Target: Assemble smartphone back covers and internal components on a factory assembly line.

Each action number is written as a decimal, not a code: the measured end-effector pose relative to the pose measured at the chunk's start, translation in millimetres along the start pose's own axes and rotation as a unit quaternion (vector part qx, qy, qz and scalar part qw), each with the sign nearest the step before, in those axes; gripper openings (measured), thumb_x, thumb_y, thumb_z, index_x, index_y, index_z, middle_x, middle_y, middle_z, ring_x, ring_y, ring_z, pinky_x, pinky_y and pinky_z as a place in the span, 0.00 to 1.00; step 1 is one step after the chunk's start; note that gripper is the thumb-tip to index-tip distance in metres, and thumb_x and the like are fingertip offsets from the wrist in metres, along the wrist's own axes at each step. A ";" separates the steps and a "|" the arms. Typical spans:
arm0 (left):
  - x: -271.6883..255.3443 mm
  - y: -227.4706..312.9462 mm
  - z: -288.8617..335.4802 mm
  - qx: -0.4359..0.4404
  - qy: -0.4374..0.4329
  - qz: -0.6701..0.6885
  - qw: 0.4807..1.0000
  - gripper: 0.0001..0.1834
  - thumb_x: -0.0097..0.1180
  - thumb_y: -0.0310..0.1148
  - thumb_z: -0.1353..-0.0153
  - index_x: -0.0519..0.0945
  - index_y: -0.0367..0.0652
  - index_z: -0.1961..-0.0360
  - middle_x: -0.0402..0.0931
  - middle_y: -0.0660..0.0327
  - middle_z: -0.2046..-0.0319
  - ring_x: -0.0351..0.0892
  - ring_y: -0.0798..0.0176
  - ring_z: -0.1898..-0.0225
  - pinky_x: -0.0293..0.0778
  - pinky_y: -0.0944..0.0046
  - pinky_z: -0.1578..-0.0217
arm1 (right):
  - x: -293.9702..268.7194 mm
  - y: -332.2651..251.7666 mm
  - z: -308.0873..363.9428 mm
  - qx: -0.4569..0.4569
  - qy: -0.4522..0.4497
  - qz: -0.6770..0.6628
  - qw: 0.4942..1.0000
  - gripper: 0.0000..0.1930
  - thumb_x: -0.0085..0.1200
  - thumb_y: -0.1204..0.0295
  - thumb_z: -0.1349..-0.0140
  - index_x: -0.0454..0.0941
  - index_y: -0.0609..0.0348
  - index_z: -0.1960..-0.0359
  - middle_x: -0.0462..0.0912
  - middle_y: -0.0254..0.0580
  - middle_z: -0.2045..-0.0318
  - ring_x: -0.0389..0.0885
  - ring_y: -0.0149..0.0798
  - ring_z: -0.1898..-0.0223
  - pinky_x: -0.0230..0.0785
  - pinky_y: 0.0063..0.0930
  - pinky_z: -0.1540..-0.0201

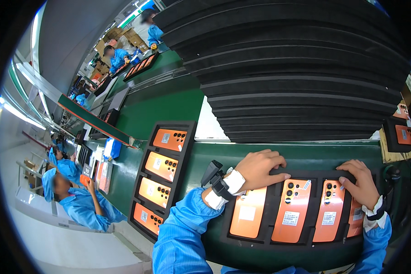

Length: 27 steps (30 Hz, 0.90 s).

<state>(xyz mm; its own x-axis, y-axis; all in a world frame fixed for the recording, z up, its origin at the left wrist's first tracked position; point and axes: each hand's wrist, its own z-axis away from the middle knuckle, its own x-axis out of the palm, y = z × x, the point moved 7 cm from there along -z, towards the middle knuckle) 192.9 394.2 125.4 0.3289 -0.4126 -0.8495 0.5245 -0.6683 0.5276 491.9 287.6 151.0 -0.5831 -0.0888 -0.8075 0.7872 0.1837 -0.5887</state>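
A black foam tray [266, 243] lies on the green bench in front of me, with several orange phones [289, 214] face down in its slots. Their camera lenses point toward the far side, and white labels show on most of them. My left hand [260, 170] is closed over the tray's far left edge, its thumb inside and fingers beyond the rim, covering the top of the leftmost phone. At the far right edge, my right hand [360, 182] grips the rim likewise, partly hiding the rightmost phone. Both wrists wear bands.
A second black tray [186, 150] of orange phones sits to the left. Behind my hands rises a tall stack of black trays [297, 73]. More phones in a dark holder [399, 135] stand at far right. A co-worker in blue [77, 201] holds a small box at left.
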 end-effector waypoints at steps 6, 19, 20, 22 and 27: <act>1.1 -0.9 0.4 0.001 0.000 -0.001 1.000 0.25 0.67 0.57 0.27 0.89 0.43 0.50 0.85 0.60 0.61 0.86 0.55 0.54 0.82 0.52 0.55 | -0.3 -1.1 -0.6 0.005 0.000 -0.001 1.000 0.17 0.66 0.69 0.34 0.87 0.66 0.47 0.88 0.53 0.48 0.83 0.60 0.42 0.70 0.50 0.34; 1.3 -1.0 0.3 -0.006 -0.011 -0.004 1.000 0.26 0.67 0.57 0.27 0.89 0.43 0.50 0.86 0.60 0.60 0.87 0.55 0.53 0.83 0.53 0.53 | 0.6 -0.8 -0.4 0.008 -0.002 0.000 1.000 0.17 0.66 0.68 0.33 0.88 0.65 0.46 0.88 0.53 0.48 0.83 0.59 0.42 0.70 0.51 0.34; 1.6 -1.3 0.4 -0.006 -0.011 -0.005 1.000 0.26 0.67 0.57 0.27 0.89 0.43 0.50 0.86 0.60 0.60 0.87 0.55 0.53 0.83 0.53 0.53 | 0.7 -0.6 -0.5 0.008 -0.002 0.001 1.000 0.17 0.66 0.68 0.33 0.88 0.65 0.46 0.88 0.53 0.48 0.83 0.59 0.42 0.70 0.51 0.34; 2.7 -2.2 0.2 -0.006 -0.011 -0.003 1.000 0.26 0.67 0.57 0.27 0.89 0.43 0.50 0.86 0.59 0.60 0.87 0.55 0.53 0.83 0.53 0.53 | 0.8 -0.1 -0.5 0.009 -0.002 0.001 1.000 0.17 0.66 0.68 0.33 0.88 0.65 0.47 0.88 0.53 0.48 0.83 0.59 0.42 0.70 0.51 0.34; 2.3 -1.2 -0.2 -0.004 -0.010 -0.003 1.000 0.26 0.67 0.57 0.27 0.89 0.43 0.50 0.86 0.59 0.60 0.87 0.55 0.53 0.83 0.53 0.53 | 0.5 0.2 -0.3 0.002 -0.001 0.002 1.000 0.17 0.66 0.68 0.33 0.87 0.65 0.47 0.88 0.53 0.48 0.83 0.59 0.43 0.70 0.51 0.34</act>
<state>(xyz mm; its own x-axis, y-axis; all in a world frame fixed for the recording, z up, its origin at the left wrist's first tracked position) 193.2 394.2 122.8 0.3100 -0.4201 -0.8529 0.5327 -0.6663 0.5218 491.7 287.9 150.5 -0.5792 -0.0905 -0.8101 0.7903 0.1811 -0.5853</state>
